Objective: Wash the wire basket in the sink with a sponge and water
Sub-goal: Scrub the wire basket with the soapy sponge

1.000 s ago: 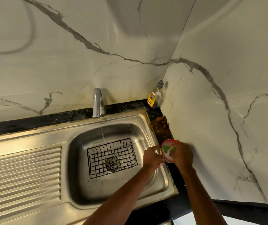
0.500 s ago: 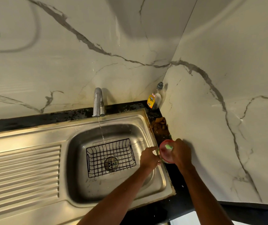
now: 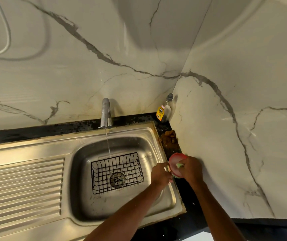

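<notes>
Head view: both hands work at the right rim of the stainless steel sink (image 3: 35,153), over the black desk (image 3: 188,202) edge; the basket lies untouched in the bowl.
Left hand (image 3: 160,174): fingers curled against the side of the small round red-rimmed soap tub (image 3: 175,162), steadying it.
Right hand (image 3: 192,170): clenched round a green sponge (image 3: 180,165), only a sliver of which shows, pressed into the tub's pale contents; probably loading soap, though blur leaves this uncertain.
Step in hand: charge the sponge well. Keep the tub braced so it does not skid off the sink rim, turn the sponge to coat its face, then carry it left to the basket.
Black wire basket (image 3: 116,173): rectangular, open grid, upright on the sink floor directly over the round drain (image 3: 117,178), left of both hands and apart from them.
Water (image 3: 108,145): a thin stream from the chrome tap (image 3: 106,113) at the sink's back edge meets the basket's rear rim.
Handling judgement: the thin wires and many crossings will need the sponge worked along each run, with the basket turned under the stream.
</notes>
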`<action>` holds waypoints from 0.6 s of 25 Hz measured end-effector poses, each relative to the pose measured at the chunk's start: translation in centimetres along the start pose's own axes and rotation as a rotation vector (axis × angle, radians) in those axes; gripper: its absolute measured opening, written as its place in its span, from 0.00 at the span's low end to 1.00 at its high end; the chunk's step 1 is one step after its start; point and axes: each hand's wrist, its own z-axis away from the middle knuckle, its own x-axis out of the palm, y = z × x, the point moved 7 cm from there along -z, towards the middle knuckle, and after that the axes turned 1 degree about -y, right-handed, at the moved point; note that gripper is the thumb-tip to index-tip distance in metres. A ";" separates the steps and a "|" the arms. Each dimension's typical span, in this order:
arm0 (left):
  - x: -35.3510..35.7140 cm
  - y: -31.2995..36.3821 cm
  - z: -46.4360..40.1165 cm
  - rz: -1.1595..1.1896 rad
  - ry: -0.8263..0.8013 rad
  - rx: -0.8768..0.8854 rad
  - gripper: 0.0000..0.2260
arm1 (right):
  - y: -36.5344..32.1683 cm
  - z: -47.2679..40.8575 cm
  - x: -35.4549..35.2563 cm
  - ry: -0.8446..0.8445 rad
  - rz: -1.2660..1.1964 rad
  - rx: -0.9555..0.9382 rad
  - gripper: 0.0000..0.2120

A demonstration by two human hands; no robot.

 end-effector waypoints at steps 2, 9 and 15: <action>-0.2 -0.1 0.0 -0.045 0.004 0.004 0.17 | 0.0 -0.1 -1.2 0.069 0.070 -0.057 0.09; -2.0 -2.1 0.4 -0.075 0.037 -0.026 0.28 | -0.1 0.4 -3.7 0.181 -0.037 -0.039 0.19; -7.1 -4.5 1.2 -0.012 0.087 -0.106 0.20 | -2.5 1.6 -6.5 0.317 -0.097 -0.153 0.12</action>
